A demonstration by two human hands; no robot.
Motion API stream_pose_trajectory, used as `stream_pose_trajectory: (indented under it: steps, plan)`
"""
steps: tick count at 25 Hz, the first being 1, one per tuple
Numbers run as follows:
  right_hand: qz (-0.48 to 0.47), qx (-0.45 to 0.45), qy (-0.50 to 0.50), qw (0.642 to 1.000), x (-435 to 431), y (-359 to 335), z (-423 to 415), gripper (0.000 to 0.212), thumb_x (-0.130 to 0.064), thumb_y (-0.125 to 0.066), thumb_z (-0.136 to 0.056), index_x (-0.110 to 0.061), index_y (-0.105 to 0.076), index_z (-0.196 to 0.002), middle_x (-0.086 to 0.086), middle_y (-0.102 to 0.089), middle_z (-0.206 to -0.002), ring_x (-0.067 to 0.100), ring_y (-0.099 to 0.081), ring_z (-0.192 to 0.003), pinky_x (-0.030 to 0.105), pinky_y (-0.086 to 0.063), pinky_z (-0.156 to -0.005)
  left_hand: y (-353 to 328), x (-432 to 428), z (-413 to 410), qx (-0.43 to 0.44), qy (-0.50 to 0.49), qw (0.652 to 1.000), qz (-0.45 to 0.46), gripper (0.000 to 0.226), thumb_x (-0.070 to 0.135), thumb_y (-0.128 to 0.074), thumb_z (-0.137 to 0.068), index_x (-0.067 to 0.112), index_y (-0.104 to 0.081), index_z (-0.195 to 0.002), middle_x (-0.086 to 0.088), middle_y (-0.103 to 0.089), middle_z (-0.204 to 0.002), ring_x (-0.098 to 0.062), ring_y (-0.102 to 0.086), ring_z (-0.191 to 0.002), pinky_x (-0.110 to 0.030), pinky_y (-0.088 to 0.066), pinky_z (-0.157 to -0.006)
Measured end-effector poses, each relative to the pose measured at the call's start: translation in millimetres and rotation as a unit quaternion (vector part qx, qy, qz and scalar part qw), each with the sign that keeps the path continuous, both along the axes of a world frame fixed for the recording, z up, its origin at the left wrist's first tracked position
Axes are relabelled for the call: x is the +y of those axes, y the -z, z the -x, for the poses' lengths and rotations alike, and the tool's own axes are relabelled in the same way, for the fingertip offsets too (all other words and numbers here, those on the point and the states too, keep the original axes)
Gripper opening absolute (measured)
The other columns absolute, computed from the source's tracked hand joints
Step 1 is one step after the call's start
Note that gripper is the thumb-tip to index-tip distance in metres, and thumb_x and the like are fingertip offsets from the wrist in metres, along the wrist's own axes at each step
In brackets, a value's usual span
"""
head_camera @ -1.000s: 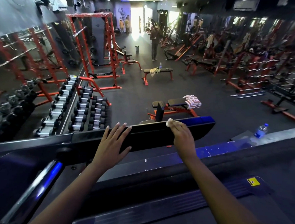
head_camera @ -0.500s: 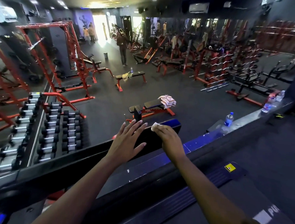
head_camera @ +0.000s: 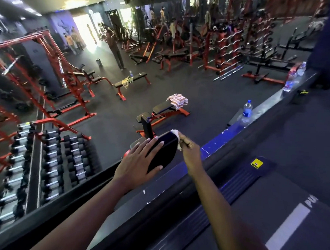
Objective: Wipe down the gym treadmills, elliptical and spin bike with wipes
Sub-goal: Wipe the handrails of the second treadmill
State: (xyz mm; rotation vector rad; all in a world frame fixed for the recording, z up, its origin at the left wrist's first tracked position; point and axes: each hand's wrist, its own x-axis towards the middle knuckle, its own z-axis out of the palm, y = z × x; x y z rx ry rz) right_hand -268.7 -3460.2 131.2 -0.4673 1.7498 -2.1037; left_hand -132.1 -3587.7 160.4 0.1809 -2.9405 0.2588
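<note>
Left hand [head_camera: 138, 161] flat on glossy black treadmill console panel [head_camera: 164, 153], fingers straight, released, gripping nothing; likely steadying panel. Right hand [head_camera: 190, 151] just right of it, fingers pinching crumpled white wipe [head_camera: 175, 133] against panel's far right corner, probably for edge scrub.

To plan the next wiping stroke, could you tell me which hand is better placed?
Right, probably. The right hand grips the wipe against the end of the panel, while the left hand lies flat on the panel, holding no wipe.
</note>
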Motion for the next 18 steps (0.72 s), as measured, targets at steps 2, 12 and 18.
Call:
stream_pose_trajectory:
  steps: [2,12,18]
  plan:
    - [0.042,-0.057,0.014,0.997,-4.8,10.4,-8.4,0.042,0.013,-0.039,-0.089,-0.004,-0.057,-0.124,0.0,-0.062,-0.111,-0.012,-0.058,-0.083,0.007,-0.044,-0.079,-1.6,1.7,0.7,0.012,-0.002,1.0,0.009,0.068,0.057,-0.031,-0.091,0.021,-0.024,-0.148,-0.004,-0.032,-0.152,-0.024,-0.038,-0.136,-0.042,-0.033,-0.11]
    - [0.021,-0.168,0.01,0.986,-4.3,62.4,-50.7,0.046,0.012,-0.041,-0.089,-0.013,-0.057,-0.125,0.005,-0.062,-0.122,0.013,-0.057,-0.113,0.024,-0.044,-0.099,-4.4,6.0,0.6,0.017,0.001,0.999,0.033,0.066,0.052,-0.034,-0.09,0.019,-0.03,-0.147,-0.005,-0.035,-0.15,-0.024,-0.039,-0.133,-0.035,-0.03,-0.108]
    - [0.036,-0.058,0.062,0.996,-11.8,11.3,-6.9,0.043,0.012,-0.042,-0.088,-0.009,-0.061,-0.121,-0.005,-0.063,-0.113,0.0,-0.057,-0.098,0.01,-0.044,-0.087,-2.7,6.1,1.0,0.012,0.002,1.0,0.013,0.067,0.054,-0.031,-0.091,0.02,-0.026,-0.148,-0.005,-0.032,-0.152,-0.026,-0.039,-0.135,-0.042,-0.036,-0.109]
